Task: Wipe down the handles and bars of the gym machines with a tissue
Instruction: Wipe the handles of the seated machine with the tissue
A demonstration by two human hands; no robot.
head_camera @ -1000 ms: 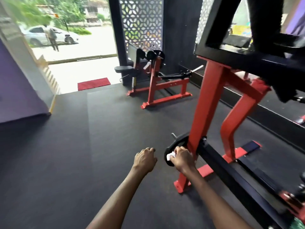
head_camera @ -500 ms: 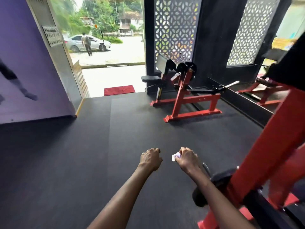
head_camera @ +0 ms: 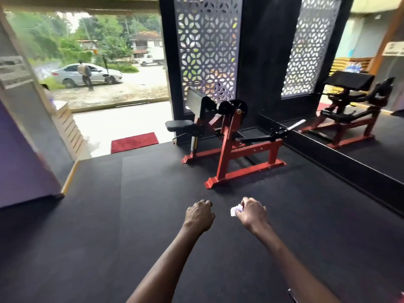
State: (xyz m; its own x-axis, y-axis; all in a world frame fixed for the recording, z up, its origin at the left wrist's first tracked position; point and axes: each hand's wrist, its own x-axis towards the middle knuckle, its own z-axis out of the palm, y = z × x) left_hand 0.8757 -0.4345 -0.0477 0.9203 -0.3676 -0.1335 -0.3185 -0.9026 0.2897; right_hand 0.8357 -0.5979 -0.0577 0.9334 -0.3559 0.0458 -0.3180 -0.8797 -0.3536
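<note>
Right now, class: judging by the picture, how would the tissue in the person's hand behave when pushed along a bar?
The tissue, crumpled in the right hand, is probably floppy and light. It would likely bunch or tear.

Red-framed machine, white tissue, black floor, red mat

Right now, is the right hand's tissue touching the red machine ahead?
Apart. The head view shows the crumpled white tissue pinched in the right hand, with bare black floor between it and the red steel-framed gym machine.
</note>
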